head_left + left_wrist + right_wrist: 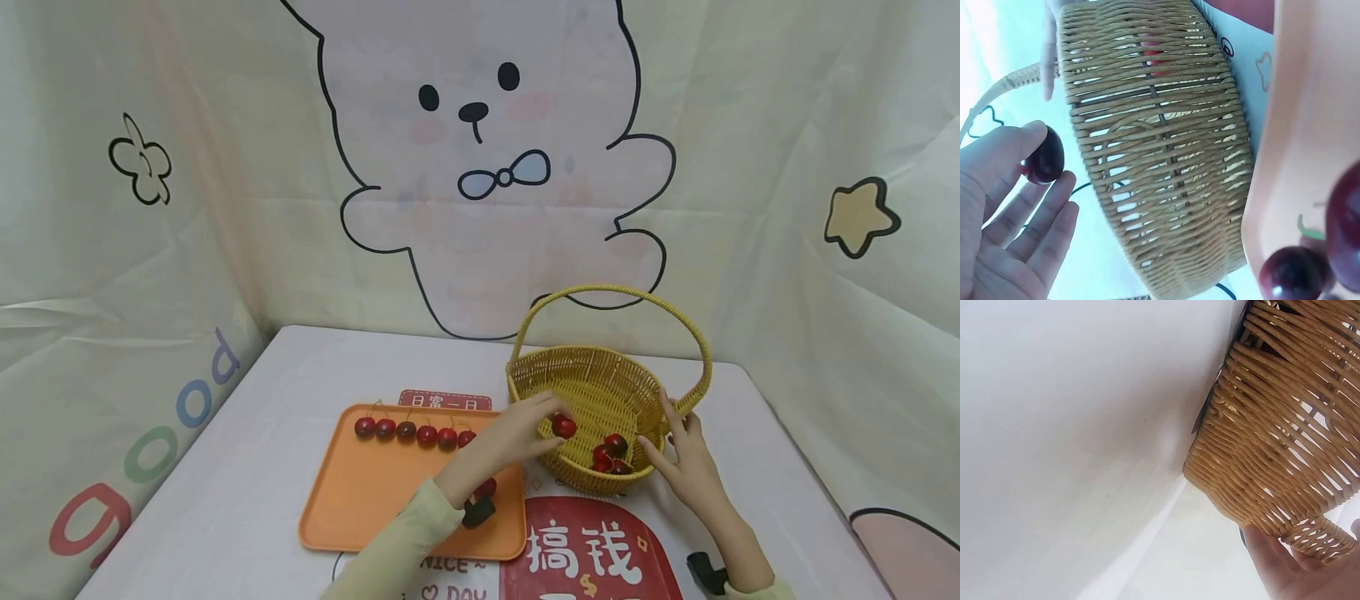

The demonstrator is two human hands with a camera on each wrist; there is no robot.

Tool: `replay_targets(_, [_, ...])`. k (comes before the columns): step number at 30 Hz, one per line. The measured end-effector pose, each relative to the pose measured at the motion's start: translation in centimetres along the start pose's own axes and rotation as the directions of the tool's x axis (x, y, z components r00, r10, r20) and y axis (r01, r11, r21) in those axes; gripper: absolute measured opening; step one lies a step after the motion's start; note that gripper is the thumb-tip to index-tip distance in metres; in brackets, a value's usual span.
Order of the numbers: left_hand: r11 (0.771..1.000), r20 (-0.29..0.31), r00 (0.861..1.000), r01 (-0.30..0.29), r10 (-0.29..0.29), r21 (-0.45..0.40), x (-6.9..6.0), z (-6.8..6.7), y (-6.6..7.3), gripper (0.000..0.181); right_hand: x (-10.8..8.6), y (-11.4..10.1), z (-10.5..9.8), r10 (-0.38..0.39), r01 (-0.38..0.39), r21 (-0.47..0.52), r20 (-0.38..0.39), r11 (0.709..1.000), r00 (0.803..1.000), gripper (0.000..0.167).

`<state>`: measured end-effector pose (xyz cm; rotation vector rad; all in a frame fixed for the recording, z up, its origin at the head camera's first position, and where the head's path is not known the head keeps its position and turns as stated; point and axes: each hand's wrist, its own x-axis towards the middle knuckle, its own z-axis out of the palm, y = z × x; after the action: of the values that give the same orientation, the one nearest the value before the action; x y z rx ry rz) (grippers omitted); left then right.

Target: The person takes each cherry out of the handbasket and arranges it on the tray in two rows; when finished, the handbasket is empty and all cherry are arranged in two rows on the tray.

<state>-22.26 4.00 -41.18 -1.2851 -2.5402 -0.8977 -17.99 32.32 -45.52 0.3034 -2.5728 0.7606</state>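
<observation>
Over the near left rim of a yellow wicker basket, my left hand pinches a dark red cherry between thumb and fingertips. A second bit of red shows behind that cherry, and I cannot tell whether it is another one. My right hand holds the basket's right rim near the foot of the handle, thumb on the inner side and fingers along the outside wall. Several cherries lie in the basket's near right part.
Left of the basket lies an orange tray with a row of cherries along its far edge. More cherries are at its right side, partly hidden by the left arm. The basket's tall handle arches above. A printed white mat covers the table.
</observation>
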Motion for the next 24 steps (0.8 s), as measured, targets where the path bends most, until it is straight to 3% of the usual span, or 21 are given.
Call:
replay_targets(5, [1.000, -0.032, 0.999, 0.006, -0.007, -0.025, -1.6, -0.9, 0.1, 0.034, 0.0, -0.1, 0.0, 0.006, -0.006, 0.002, 0.003, 1.000, 1.000, 0.085])
replay_targets(14, [0.994, -0.053, 0.995, 0.080, -0.084, -0.074, -4.3, -2.2, -0.4, 0.034, -0.1, 0.1, 0.0, 0.005, -0.005, 0.009, 0.004, 1.000, 1.000, 0.087])
replay_targets(24, [0.986, -0.069, 0.984, 0.158, -0.162, -0.054, -7.2, -3.5, -1.3, 0.034, 0.0, 0.1, 0.1, 0.000, 0.000, 0.012, 0.001, 1.000, 1.000, 0.084])
